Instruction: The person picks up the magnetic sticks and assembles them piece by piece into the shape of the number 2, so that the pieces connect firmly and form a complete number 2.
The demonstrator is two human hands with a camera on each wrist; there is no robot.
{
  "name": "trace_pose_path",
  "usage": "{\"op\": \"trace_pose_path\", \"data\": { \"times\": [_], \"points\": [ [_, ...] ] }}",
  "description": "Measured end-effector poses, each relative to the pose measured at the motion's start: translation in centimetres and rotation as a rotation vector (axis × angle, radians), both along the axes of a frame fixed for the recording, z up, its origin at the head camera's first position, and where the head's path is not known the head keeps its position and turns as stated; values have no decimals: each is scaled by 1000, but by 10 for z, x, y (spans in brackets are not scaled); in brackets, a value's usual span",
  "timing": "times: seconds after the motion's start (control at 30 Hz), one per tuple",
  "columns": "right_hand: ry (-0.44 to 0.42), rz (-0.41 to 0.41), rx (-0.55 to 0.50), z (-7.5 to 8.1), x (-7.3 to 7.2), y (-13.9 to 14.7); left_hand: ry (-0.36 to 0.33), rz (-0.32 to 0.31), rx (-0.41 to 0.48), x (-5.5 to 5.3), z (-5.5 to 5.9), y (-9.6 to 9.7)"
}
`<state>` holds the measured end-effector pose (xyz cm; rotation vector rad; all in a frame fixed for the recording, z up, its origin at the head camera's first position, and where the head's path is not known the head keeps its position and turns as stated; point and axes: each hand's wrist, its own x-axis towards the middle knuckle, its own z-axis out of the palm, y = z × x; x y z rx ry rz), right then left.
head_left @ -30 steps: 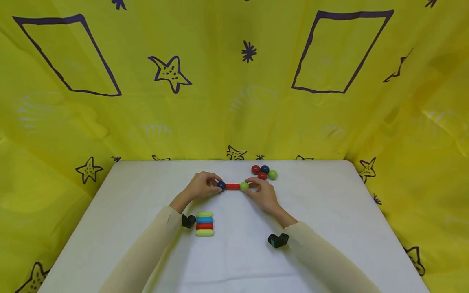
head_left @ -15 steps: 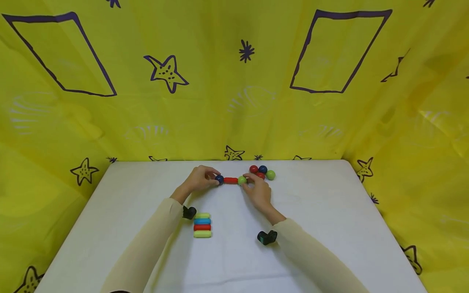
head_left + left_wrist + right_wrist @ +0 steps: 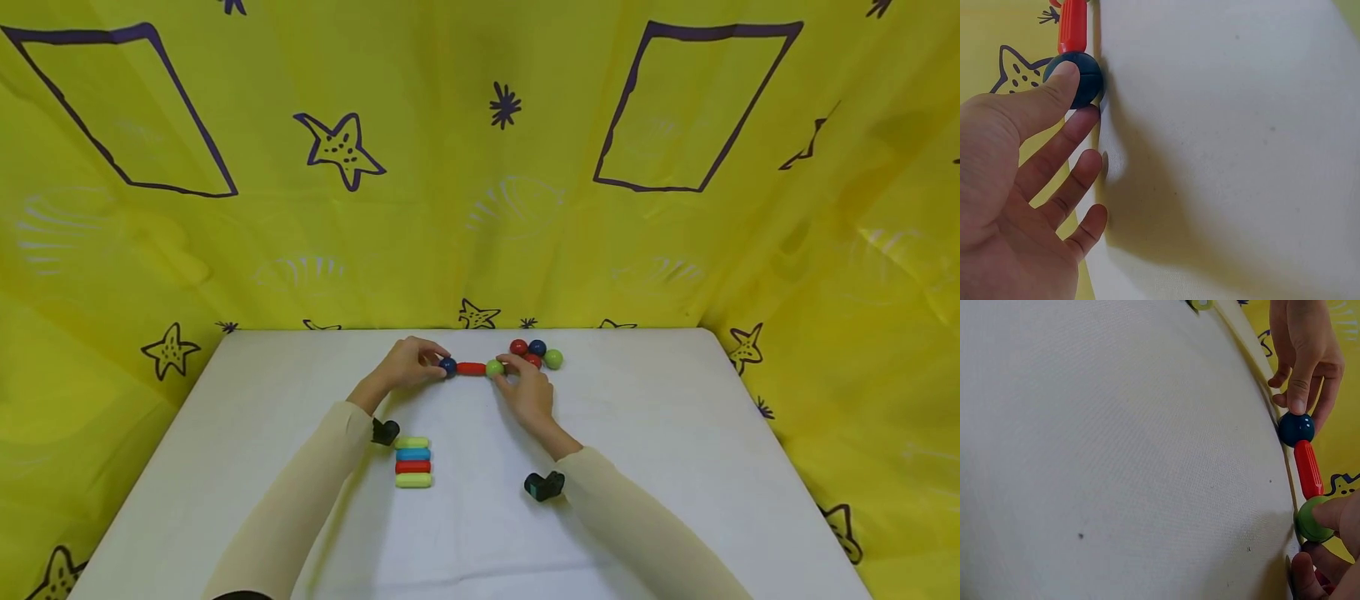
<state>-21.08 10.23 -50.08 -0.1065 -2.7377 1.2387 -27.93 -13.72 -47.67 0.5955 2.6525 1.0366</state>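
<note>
A red rod point(image 3: 472, 368) lies crosswise between a dark blue ball point(image 3: 448, 367) and a green ball point(image 3: 494, 368), all in one line. My left hand point(image 3: 405, 365) pinches the blue ball between thumb and index finger, its other fingers loosely bent in the left wrist view. At the opposite end, my right hand point(image 3: 529, 395) grips the green ball with thumb and fingertips. The right wrist view shows the red rod point(image 3: 1308, 469) meeting both balls end to end.
Several loose balls, including a green one point(image 3: 553, 359) and a blue one point(image 3: 537, 348), cluster just beyond my right hand. Nearer me, a stack of coloured rods point(image 3: 413, 467) lies side by side on the white table point(image 3: 637, 417). A yellow curtain point(image 3: 435, 233) stands behind.
Over the last second both hands have moved slightly away from me, carrying the joined balls and red rod toward the back. In the last half second they have hardly moved.
</note>
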Motion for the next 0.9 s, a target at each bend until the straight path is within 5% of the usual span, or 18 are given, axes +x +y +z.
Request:
{"op": "trace_pose_path", "data": {
  "times": [0.23,0.53,0.9],
  "points": [
    [-22,56,-10,4,4,7,-11,-28,-3,-2,0,-2],
    [-21,230,1,23,9,20,-2,-41,2,-6,0,-8],
    [-75,625,3,36,7,17,-14,-39,10,-10,3,-5]
  ]
}}
